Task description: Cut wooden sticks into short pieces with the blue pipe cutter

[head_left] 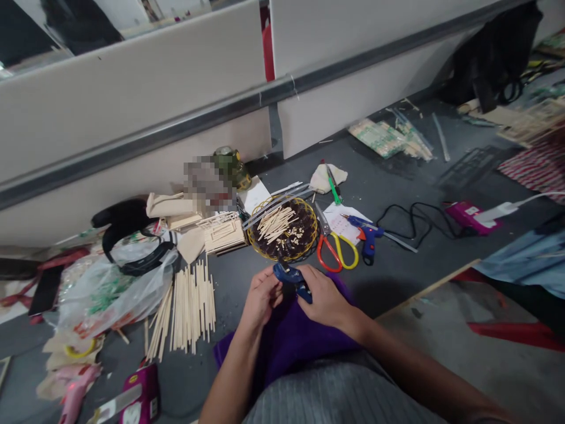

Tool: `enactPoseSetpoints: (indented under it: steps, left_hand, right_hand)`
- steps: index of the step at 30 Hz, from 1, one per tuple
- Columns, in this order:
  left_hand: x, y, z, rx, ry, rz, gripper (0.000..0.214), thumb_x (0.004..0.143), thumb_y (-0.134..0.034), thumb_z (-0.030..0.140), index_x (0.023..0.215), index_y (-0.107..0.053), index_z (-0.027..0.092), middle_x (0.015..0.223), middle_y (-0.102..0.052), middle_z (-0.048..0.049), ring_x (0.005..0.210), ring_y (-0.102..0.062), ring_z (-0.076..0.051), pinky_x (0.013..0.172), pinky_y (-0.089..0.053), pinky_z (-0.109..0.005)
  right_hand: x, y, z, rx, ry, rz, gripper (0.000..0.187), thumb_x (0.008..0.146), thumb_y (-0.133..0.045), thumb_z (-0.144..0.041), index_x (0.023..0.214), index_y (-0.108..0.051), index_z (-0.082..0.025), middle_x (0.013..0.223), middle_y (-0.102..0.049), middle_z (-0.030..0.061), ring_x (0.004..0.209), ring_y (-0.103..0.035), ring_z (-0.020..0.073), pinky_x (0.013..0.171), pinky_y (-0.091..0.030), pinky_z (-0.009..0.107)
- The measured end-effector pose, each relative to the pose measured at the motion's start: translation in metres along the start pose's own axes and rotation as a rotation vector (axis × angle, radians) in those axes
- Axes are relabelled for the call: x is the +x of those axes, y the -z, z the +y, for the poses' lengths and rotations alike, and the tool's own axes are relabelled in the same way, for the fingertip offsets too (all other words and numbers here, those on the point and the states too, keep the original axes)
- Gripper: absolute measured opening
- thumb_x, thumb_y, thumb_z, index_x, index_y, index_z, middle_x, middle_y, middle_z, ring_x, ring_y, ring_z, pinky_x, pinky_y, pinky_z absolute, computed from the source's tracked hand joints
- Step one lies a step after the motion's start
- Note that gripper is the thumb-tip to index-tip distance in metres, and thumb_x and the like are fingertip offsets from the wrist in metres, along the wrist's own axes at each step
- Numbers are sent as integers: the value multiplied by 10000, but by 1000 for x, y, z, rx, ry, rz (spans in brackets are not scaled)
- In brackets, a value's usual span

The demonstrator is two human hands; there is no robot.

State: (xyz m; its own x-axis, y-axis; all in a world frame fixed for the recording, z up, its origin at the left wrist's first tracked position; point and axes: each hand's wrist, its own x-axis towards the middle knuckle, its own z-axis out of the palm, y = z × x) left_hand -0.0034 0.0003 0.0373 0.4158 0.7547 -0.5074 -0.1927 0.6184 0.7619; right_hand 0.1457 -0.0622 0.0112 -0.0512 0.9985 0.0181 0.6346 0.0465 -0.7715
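Note:
My right hand (324,294) is wrapped round a blue-handled hand cutter (285,274), held over the purple cloth (282,335) at the table's near edge. Close to the tool's left end, my left hand (263,290) is closed in a pinch; whatever it holds is too small or hidden to name. Just beyond both hands sits a dark woven basket with a yellow rim (315,219), containing thin wooden sticks (277,224) and short cut pieces (295,237). Scissors with red and yellow handles (342,253) lie to its right.
Loose wooden sticks (194,306) lie left of my hands, near a plastic bag (119,294) and black headphones (128,253). A blue glue gun (369,238) and green utility knife (334,187) are at right. A pink glue gun (75,388) lies front left.

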Motion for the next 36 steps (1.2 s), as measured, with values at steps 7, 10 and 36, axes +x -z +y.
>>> enactPoseSetpoints:
  steps: [7,10,36]
  left_hand:
    - [-7,0,-4,-56,28,-22,442,651,-772,435,595,-412,186,436,-239,126,376,-128,-15,313,-206,-121]
    - [-7,-1,-5,-75,15,-32,433,670,-763,440,599,-421,184,433,-251,120,371,-147,-19,314,-233,-126]
    - [18,5,-7,75,-8,11,507,700,-715,578,556,-438,178,420,-220,118,352,-166,-23,318,-251,-141]
  right_hand:
    - [-3,4,-4,-36,53,49,473,672,-531,-105,1140,-491,-165,1101,-592,133,1049,-543,282,959,-461,459]
    - [-5,4,-6,-39,77,83,475,675,-529,-97,1142,-486,-174,1085,-593,124,1044,-543,279,949,-467,449]
    - [12,-5,10,91,-51,-45,83,816,-509,-202,885,-477,-235,754,-634,15,673,-613,195,612,-416,265]
